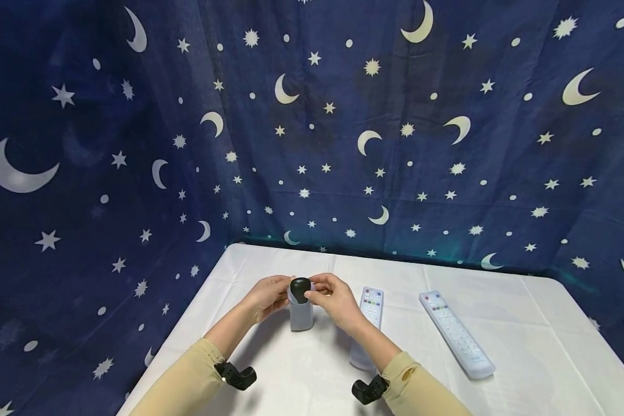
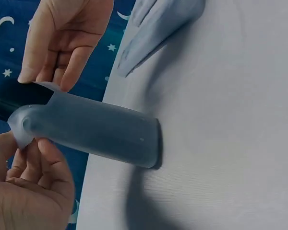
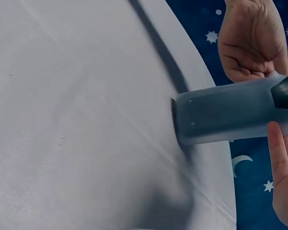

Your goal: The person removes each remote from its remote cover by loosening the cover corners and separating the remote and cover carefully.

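Between my hands a black remote control (image 1: 300, 289) stands upright, its rounded top end bare above a translucent silicone sleeve (image 1: 301, 318). The sleeve's lower end is right at the tabletop, as the left wrist view shows. My left hand (image 1: 268, 296) pinches a flap of the sleeve's open edge, pulled outward in the left wrist view. On the other side my right hand (image 1: 338, 297) holds the sleeve's rim, with its thumb at the black end (image 2: 19, 98). The remote's buttons are hidden from the head view.
Two remotes in clear sleeves lie on the white-covered table (image 1: 395, 398): one (image 1: 371, 306) partly behind my right forearm, another (image 1: 457, 335) slanted farther right. A dark blue curtain (image 1: 333, 138) with moons and stars hangs behind and to the left.
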The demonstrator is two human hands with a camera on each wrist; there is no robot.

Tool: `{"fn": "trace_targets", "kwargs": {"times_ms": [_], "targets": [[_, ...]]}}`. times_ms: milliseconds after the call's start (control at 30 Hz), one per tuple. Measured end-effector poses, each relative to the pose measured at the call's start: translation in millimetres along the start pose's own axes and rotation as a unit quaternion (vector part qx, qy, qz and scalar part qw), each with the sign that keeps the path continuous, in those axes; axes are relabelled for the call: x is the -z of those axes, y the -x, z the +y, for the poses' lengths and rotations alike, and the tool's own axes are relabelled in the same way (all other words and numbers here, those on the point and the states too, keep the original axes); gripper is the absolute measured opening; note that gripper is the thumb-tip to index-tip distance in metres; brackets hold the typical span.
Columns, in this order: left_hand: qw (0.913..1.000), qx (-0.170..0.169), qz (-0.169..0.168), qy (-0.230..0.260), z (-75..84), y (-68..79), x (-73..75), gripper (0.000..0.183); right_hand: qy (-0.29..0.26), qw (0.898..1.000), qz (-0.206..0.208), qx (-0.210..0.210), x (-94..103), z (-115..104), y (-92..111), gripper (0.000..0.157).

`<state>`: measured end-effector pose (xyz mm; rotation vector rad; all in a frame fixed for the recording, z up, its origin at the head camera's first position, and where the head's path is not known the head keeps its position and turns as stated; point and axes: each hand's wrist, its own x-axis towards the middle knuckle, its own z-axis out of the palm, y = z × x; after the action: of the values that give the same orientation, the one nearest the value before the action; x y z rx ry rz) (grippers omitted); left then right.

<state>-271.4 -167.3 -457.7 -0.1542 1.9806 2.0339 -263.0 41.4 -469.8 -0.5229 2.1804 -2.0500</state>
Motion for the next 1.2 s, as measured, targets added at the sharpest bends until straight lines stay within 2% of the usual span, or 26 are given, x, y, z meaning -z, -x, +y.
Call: {"fn": "trace_targets", "kwargs": {"times_ms": [67,167,300,533,800,1200], "targets": [[0.9997,-0.016,-0.004,0.016,-5.3,1.8,1.8,0.034,-0.006,1.0,0.013,-0.003,-2.3,2.8,-1.0,0.037],[0.9993,-0.034,-0.009,0.006,-10.8,6.4,3.5,0.04,-0.024,0.999,0.035,-0.01,-5.2,4.5,-1.7,0.036],[0.9995,-0.024,-0.005,-0.021,-13.6,13.4,3.4,0.04,-0.034,0.999,0.034,-0.015,-6.6,3.9,-0.9,0.036],[1.0,-0.006,0.002,-0.001,-13.5,19.2,4.4,0.038,-0.046,0.998,0.028,-0.032,-7.7,1.3,2.9,0.031],[0.9998,-0.016,-0.006,-0.006,-16.8,20.6,7.6,0.037,-0.061,0.995,0.056,-0.051,-8.6,4.6,5.7,0.041],[0.9979,-0.039,0.028,-0.044,-21.4,19.6,3.8,0.028,-0.071,0.988,0.07,-0.122,-14.0,5.9,8.0,0.029]]}}
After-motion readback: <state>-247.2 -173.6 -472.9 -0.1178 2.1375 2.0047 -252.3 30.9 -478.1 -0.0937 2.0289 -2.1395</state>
